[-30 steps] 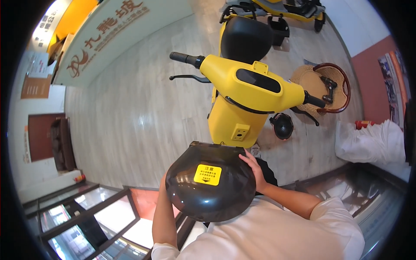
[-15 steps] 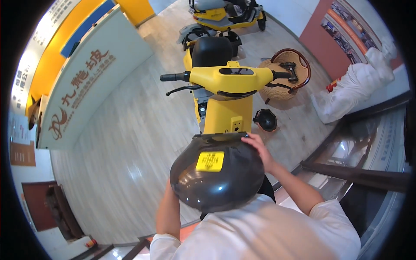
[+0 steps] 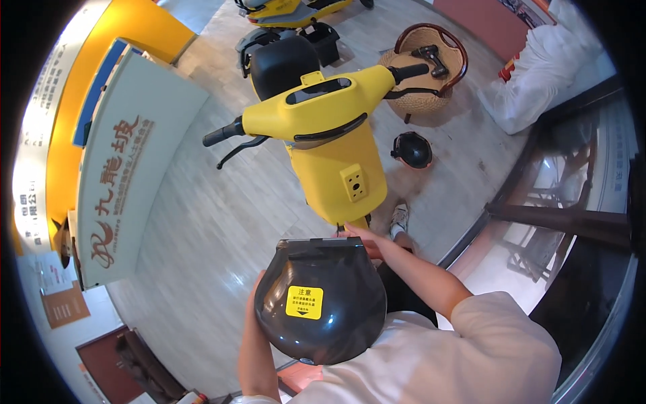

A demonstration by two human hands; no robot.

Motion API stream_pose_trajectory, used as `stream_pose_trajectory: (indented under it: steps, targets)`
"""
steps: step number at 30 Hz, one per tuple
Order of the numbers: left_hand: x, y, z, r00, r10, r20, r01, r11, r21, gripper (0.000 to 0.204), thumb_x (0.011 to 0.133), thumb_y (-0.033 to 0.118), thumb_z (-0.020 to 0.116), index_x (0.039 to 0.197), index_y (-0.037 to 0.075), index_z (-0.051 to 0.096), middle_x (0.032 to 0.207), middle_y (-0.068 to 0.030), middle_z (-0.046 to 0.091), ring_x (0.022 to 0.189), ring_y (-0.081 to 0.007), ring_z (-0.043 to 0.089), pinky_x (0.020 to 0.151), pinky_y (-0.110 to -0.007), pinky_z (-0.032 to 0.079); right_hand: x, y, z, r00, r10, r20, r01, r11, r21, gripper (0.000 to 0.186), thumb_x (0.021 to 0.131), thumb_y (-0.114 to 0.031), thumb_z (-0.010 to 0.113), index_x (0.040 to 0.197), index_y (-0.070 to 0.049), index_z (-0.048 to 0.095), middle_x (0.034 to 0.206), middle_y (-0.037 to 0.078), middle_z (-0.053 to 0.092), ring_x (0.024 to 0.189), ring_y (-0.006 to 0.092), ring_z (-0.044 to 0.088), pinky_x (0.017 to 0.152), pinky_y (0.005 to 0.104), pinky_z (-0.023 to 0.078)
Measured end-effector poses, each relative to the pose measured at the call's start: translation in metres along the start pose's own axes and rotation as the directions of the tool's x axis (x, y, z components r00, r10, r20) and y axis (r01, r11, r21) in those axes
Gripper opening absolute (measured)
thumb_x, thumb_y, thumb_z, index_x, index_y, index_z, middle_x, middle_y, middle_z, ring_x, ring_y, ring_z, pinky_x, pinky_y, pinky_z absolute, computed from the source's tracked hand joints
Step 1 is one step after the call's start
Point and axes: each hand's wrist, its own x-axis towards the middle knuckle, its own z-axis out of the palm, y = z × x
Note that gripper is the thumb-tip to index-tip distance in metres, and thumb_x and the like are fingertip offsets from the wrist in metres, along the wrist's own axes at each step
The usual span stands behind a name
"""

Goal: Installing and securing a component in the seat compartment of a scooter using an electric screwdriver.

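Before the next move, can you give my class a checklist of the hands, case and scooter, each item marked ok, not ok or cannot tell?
1. Yellow label on the glossy dark domed case facing the camera: ok.
2. Left hand fully visible: not ok; the case largely hides it.
3. Right hand grip firm: cannot tell; it is by the case's upper right corner, partly hidden.
4. Bracket on the yellow scooter uncovered: ok.
5. Cordless drill resting on the wicker chair: ok.

Hands (image 3: pixel 369 242) at dark shell (image 3: pixel 346 296); yellow scooter (image 3: pixel 326 172) beyond
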Motion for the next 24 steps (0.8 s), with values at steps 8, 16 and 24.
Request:
stream_pose_trajectory:
  steps: [8,16,24]
  targets:
    - [-0.004,-0.001,0.031,0.993,0.116,0.027,-0.118,0.99,0.082,0.024,0.09,0.021,0.058,0.108,0.006,0.059,0.096,-0.0052,0.06,0.086,-0.0135,0.056,0.076,-0.03,0.048,0.006,-0.077,-0.022,0.89,-0.454,-0.025,0.452,0.875,0.174,0.029,0.097,-0.029,0.048,0.105,-0.003,0.056,0.083,0.003,0.057,0.07,0.0134,0.053,0.07,0.0324,0.046]
    - [0.006,-0.011,0.028,0.984,0.177,-0.006,-0.17,0.956,0.237,0.023,0.089,0.02,0.058,0.103,0.003,0.061,0.092,-0.0041,0.061,0.082,-0.0123,0.056,0.072,-0.029,0.048,-0.019,-0.12,-0.024,0.572,-0.75,-0.333,0.477,0.634,-0.609,0.021,0.097,-0.02,0.049,0.103,-0.004,0.062,0.069,-0.002,0.048,0.054,0.0061,0.04,0.047,0.0236,0.033]
    - [0.009,-0.015,0.026,0.995,0.082,0.057,-0.095,0.958,0.271,0.022,0.09,0.018,0.059,0.11,0.009,0.059,0.101,-0.0038,0.058,0.091,-0.0114,0.053,0.081,-0.028,0.046,0.022,-0.072,-0.027,0.5,-0.772,-0.392,0.362,0.597,-0.716,0.014,0.09,-0.006,0.057,0.091,0.006,0.064,0.075,0.008,0.066,0.057,0.0134,0.061,0.051,0.0272,0.051]
